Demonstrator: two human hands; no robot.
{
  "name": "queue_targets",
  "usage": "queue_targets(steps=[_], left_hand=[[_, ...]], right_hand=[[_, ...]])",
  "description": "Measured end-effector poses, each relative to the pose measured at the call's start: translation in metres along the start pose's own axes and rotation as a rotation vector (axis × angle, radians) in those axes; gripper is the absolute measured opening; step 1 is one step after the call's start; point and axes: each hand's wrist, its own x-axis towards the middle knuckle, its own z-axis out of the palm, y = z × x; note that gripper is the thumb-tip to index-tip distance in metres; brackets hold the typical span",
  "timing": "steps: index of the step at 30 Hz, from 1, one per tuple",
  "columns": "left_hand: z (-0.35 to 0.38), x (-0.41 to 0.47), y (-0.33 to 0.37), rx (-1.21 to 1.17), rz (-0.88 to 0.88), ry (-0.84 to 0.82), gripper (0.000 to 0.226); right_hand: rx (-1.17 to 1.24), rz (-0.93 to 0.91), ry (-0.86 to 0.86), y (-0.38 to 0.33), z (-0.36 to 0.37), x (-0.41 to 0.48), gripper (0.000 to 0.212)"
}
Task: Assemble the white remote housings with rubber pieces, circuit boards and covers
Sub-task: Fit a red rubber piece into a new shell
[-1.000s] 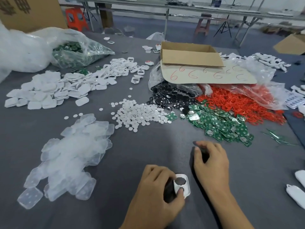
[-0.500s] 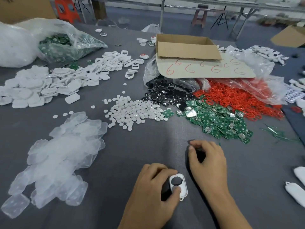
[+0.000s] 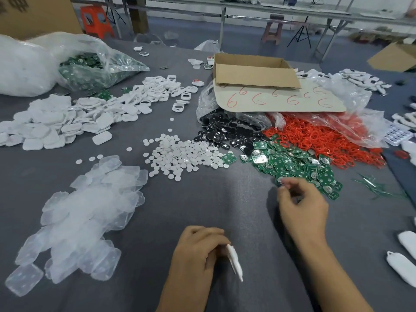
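Observation:
My left hand (image 3: 198, 251) grips a white remote housing (image 3: 235, 262) near the table's front edge; the housing is turned on edge, so I see only its thin side. My right hand (image 3: 301, 208) hovers at the near edge of the pile of green circuit boards (image 3: 292, 163), fingers curled and fingertips close together; it is blurred, and whether they pinch anything is hidden. Clear rubber pieces (image 3: 85, 212) lie heaped at the left. White covers (image 3: 49, 127) and white housing frames (image 3: 157, 91) spread across the far left.
White round discs (image 3: 184, 154), black buttons (image 3: 225, 129) and red rings (image 3: 315, 136) lie mid-table. A cardboard box (image 3: 254, 70) sits on a marked card behind them. Plastic bags (image 3: 67, 64) stand far left. Finished white remotes (image 3: 405, 255) lie at the right edge.
My left hand has tilted the housing from face-up onto its edge. My right hand has moved forward from beside the housing to the near edge of the circuit boards.

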Motion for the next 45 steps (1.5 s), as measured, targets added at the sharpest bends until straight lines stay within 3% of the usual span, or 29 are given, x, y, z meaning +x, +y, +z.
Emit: queue_targets(steps=[4, 8, 10, 14, 17, 19, 24, 36, 38, 41, 43, 45], left_hand=[[-0.006, 0.007, -0.009, -0.023, 0.042, -0.031, 0.041], [-0.019, 0.023, -0.02, -0.038, 0.129, -0.159, 0.037], [-0.026, 0.027, -0.025, -0.002, 0.105, -0.187, 0.046], [-0.022, 0.018, -0.006, -0.077, -0.039, -0.089, 0.023], [-0.005, 0.001, 0.011, 0.064, -0.047, -0.163, 0.04], [0.001, -0.005, 0.014, 0.093, -0.041, -0.128, 0.038], [0.003, -0.007, 0.01, 0.091, -0.037, 0.001, 0.034], [0.002, 0.007, 0.006, -0.039, -0.171, 0.197, 0.011], [0.001, 0.006, 0.006, -0.091, -0.235, 0.26, 0.021], [-0.006, 0.012, 0.012, -0.257, -0.346, 0.353, 0.021], [-0.01, 0.022, 0.02, -0.456, -0.391, 0.289, 0.028], [-0.012, 0.029, 0.031, -0.629, -0.426, 0.112, 0.037]], right_hand=[[-0.124, -0.001, 0.03, -0.002, -0.004, 0.07, 0.021], [-0.298, -0.061, -0.076, -0.007, 0.011, 0.13, 0.025], [-0.383, -0.074, -0.174, -0.005, 0.022, 0.152, 0.024], [-0.541, -0.073, -0.315, 0.003, 0.031, 0.172, 0.006], [-0.544, -0.111, -0.328, 0.007, 0.033, 0.18, 0.011], [-0.531, -0.133, -0.301, 0.008, 0.031, 0.187, 0.013], [-0.632, -0.203, -0.45, 0.008, 0.029, 0.2, 0.014], [-0.65, -0.159, -0.479, -0.001, 0.026, 0.198, 0.025], [-0.585, -0.157, -0.427, -0.015, 0.014, 0.191, 0.025], [-0.261, -0.134, -0.425, -0.042, -0.016, 0.143, 0.017], [0.011, -0.18, -0.582, -0.058, -0.033, 0.078, 0.022], [0.17, -0.243, -0.723, -0.069, -0.041, 0.007, 0.031]])
